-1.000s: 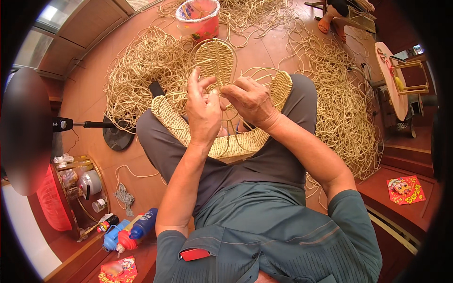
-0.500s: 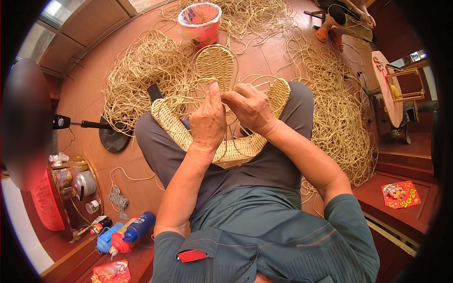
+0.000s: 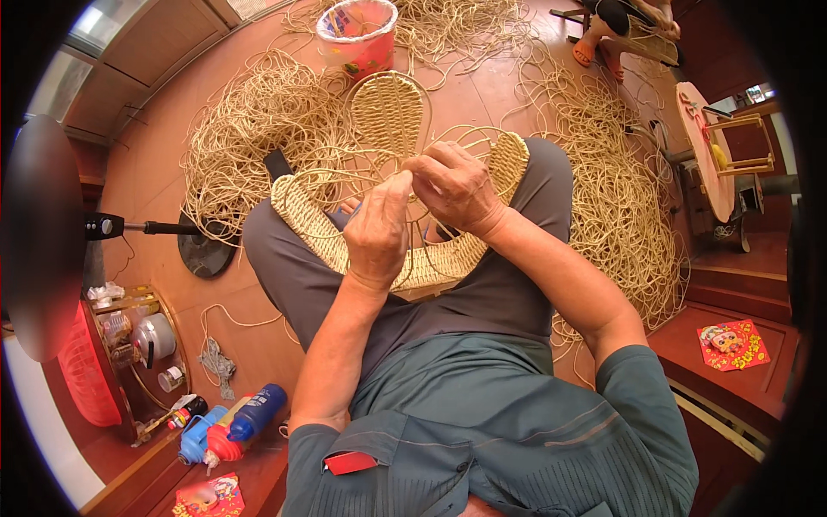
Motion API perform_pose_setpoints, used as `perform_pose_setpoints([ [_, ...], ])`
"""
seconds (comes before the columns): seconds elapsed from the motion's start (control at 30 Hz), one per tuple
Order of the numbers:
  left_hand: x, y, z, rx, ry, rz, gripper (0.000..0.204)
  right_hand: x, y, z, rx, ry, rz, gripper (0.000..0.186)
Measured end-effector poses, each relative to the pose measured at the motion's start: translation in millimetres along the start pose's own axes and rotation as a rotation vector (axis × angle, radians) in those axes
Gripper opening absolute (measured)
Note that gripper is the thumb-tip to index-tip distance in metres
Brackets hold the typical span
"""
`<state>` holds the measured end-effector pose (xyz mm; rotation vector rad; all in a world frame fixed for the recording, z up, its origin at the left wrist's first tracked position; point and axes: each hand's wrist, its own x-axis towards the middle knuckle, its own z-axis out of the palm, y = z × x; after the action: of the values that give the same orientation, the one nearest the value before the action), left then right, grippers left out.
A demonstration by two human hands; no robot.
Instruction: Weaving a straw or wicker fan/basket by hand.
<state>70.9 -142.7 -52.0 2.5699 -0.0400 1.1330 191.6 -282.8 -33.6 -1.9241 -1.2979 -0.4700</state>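
Observation:
A straw-coloured woven piece on a bare rod frame, with a U-shaped band (image 3: 435,265) and an upright rounded panel (image 3: 388,112), rests between my thighs. Loose cords loop across its middle. My left hand (image 3: 379,224) is closed at the centre below the panel, fingertips pinched on a thin cord. Just right of it and slightly higher, my right hand (image 3: 452,185) is closed, finger and thumb pinching at the same spot, almost touching the left fingertips. What exactly lies under the fingers is partly hidden.
Cord heaps (image 3: 258,138) lie either side. A lined red bucket (image 3: 357,52) stands beyond. A fan stand (image 3: 155,227), a rack (image 3: 146,362) and bottles (image 3: 254,414) are at left; a pink round-topped stool (image 3: 702,142) at right. Another person's foot (image 3: 586,47) shows at upper right.
My left hand has come down from beside the panel, its extended fingers now curled in toward my right fingertips. My right hand stays near the centre. The woven panel shows more fully.

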Motion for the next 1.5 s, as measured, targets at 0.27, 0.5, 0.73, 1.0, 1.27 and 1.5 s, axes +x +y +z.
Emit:
perform_pose_setpoints([
  [0.27, -7, 36, -24, -0.807, -0.21, -0.886, 0.019, -2, 5, 4, 0.028, 0.039, 0.015, 0.022],
  [0.5, -8, 44, -77, -1.126, -0.107, -1.023, 0.018, -2, -1, 6, 0.09, 0.037, 0.073, 0.019],
  [0.73, -27, 40, -147, -1.035, -0.128, -1.141, 0.028, -4, 4, 8, 0.009, 0.027, 0.042, 0.026],
  [1.0, -151, -72, -306, -0.148, -0.089, -1.289, 0.03, -2, 10, 13, -0.078, 0.075, -0.041, 0.026],
  [1.27, -287, -162, -563, 0.931, 0.083, -1.514, 0.07, -9, 10, 12, -0.105, 0.072, -0.007, 0.025],
  [1.5, -222, -195, -495, 0.915, -0.215, -0.913, 0.049, -1, 7, 12, -0.068, 0.094, -0.03, 0.023],
])
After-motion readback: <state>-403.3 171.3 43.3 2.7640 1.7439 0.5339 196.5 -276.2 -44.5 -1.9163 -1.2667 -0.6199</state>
